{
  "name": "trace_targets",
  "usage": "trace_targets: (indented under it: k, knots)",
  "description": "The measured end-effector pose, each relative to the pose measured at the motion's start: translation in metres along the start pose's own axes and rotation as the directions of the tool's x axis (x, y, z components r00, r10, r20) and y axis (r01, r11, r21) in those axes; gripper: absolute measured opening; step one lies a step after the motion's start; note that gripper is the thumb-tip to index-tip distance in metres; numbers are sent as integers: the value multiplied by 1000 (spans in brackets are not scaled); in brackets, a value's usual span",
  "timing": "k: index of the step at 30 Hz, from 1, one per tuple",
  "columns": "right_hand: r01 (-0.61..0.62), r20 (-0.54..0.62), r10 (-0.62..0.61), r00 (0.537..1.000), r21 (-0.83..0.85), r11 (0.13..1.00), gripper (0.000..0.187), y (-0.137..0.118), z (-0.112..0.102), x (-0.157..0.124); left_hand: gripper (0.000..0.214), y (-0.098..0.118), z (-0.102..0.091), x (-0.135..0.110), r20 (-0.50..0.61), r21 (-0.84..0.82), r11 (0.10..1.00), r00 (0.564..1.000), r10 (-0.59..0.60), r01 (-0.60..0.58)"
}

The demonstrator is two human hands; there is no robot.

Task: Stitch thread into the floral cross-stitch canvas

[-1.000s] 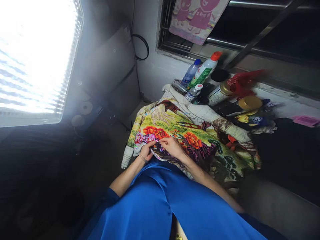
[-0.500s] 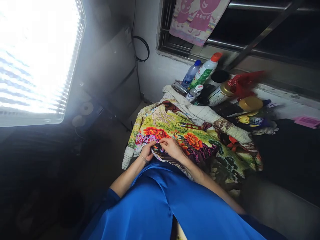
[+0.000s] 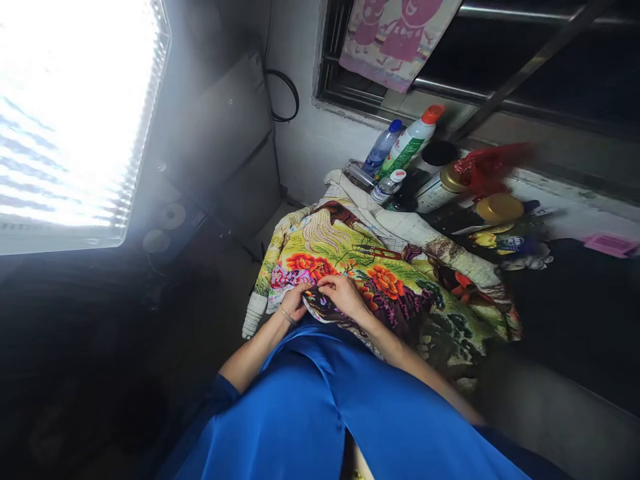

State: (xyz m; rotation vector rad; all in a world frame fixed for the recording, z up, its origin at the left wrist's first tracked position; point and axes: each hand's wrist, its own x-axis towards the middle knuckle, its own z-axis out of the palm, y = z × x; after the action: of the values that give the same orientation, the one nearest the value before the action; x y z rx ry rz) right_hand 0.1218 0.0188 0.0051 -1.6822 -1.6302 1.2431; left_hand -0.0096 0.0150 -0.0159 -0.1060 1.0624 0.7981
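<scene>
A: Looking at the edges first, what room is there about the hands?

B: The embroidered cloth point(image 3: 380, 280) lies over the lap. Its near edge rests on the blue garment point(image 3: 325, 413) at 6 o'clock. At 9 o'clock of the hands a corner hangs down over dark open floor. At 3 o'clock the cloth runs out onto a dark surface. A bright lamp panel point(image 3: 75, 120) fills 10 o'clock of the view.

A: And the containers?

B: They crowd at 1 o'clock, past the cloth's far edge and by the wall. There are 4: a clear bottle point(image 3: 381, 147) with a blue cap, a white-and-green bottle point(image 3: 410, 142) with an orange cap leaning beside it, a small white bottle point(image 3: 387, 187) and a jar point(image 3: 440, 189) with a gold lid. All are capped, and I cannot tell their contents.

A: And the cloth itself?

B: It is rumpled, with orange flowers on yellow-green. The left hand point(image 3: 294, 301) is curled, gripping its edge. The right hand point(image 3: 345, 297) has its fingertips pressed together, pinching the cloth just beside the left
</scene>
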Motion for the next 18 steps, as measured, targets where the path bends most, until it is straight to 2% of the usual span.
trace_targets:
  k: [6, 11, 18]
  knots:
    - [3, 19, -2, 1000, -59, 998, 13, -7, -3, -1, 14, 2, 0, -2, 36, 22, 1000, 999, -13, 12]
    - [31, 38, -25, 999, -176, 984, 22, -12, -6, -3, 13, 1, -2, -2, 40, 17, 1000, 999, -17, 17]
    - [83, 62, -66, 996, -324, 942, 28, -26, 0, 3, 14, 1, -3, 0, 46, 7, 1000, 999, -10, 10]
